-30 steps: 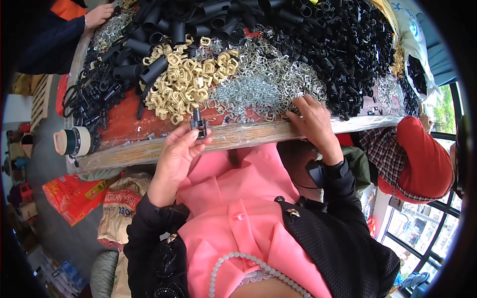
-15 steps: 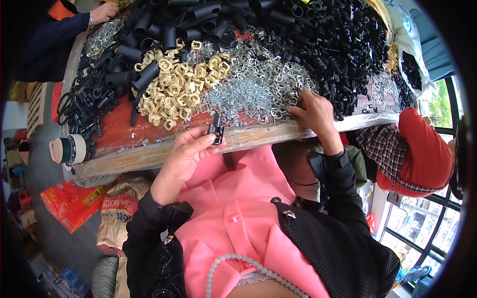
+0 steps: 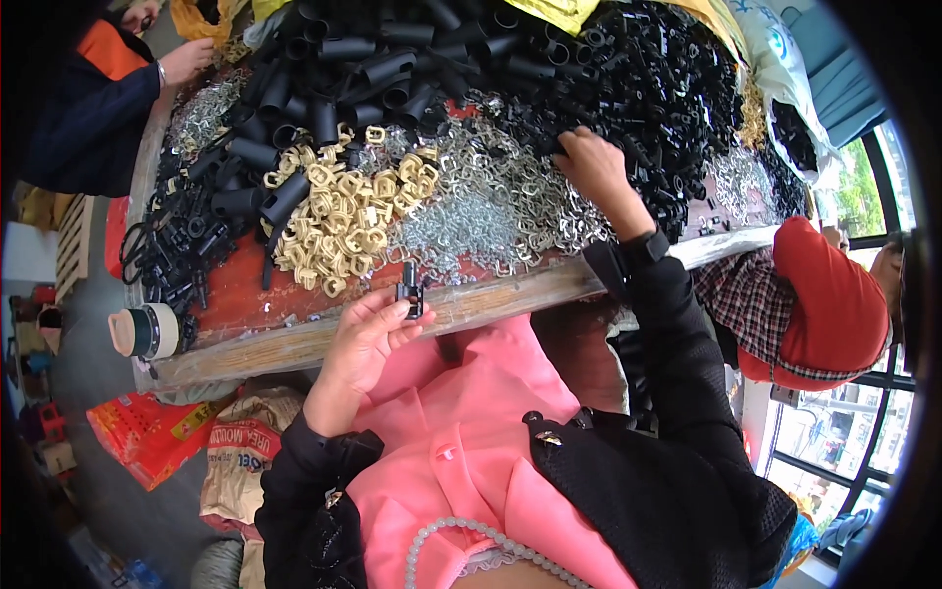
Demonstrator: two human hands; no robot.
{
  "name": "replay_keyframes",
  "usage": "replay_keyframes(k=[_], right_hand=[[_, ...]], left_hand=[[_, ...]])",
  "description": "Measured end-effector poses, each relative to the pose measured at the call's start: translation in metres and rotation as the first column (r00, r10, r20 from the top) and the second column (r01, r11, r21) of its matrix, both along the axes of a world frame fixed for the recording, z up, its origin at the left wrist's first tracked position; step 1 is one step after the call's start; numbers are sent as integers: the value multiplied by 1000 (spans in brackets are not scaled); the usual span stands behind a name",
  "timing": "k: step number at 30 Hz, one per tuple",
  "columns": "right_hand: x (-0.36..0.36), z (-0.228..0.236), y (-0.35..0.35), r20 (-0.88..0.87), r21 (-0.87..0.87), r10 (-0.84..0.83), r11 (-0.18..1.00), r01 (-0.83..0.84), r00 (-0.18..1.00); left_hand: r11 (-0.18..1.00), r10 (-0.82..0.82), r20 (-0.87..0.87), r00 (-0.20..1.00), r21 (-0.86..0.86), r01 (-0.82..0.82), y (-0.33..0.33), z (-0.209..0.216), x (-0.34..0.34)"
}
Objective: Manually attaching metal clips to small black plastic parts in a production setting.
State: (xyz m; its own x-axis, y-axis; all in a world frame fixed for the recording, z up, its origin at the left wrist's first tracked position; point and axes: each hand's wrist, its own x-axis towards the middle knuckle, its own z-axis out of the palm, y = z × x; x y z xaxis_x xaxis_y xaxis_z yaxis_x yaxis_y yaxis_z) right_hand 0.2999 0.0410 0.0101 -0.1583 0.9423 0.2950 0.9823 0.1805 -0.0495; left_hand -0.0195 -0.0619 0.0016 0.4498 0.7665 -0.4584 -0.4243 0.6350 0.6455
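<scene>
My left hand is closed in a pinch around a small black plastic part, an upright piece with a slotted body, just in front of the table's wooden edge. My right hand reaches forward to where the heap of small black plastic parts meets the silvery metal loops. Its fingers are curled together; whatever they grip, if anything, cannot be made out. Nearer the front edge lie a mound of small shiny metal pieces and, to its left, a pile of cream plastic pieces.
Black tubes are heaped at the back. A roll of tape sits at the table's left corner. Another person's hand works at the far left; a person in a red top is at the right. A sack stands below the table.
My right hand has moved forward and left, from the metal loops by the front edge to the black parts. My left hand still holds the black part. The view has shifted slightly.
</scene>
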Motion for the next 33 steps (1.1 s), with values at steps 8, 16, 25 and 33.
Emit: replay_keyframes(k=[8, 16, 25, 33], right_hand=[[-77, 11, 1, -348, -6, 304, 945, -326, 887], [-143, -5, 15, -309, 8, 352, 930, -368, 883], [-128, 1, -19, -892, -375, -134, 754, -539, 432], [-155, 9, -23, -839, -438, -534, 556, -707, 100]], left_hand=[[1000, 2, 50, 999, 29, -3, 4, -3, -10], [998, 11, 69, 998, 56, -15, -3, -2, -13], [957, 213, 180, 960, 161, -242, -2, -12, -9], [936, 250, 364, 897, 146, -320, 18, -2, -5]])
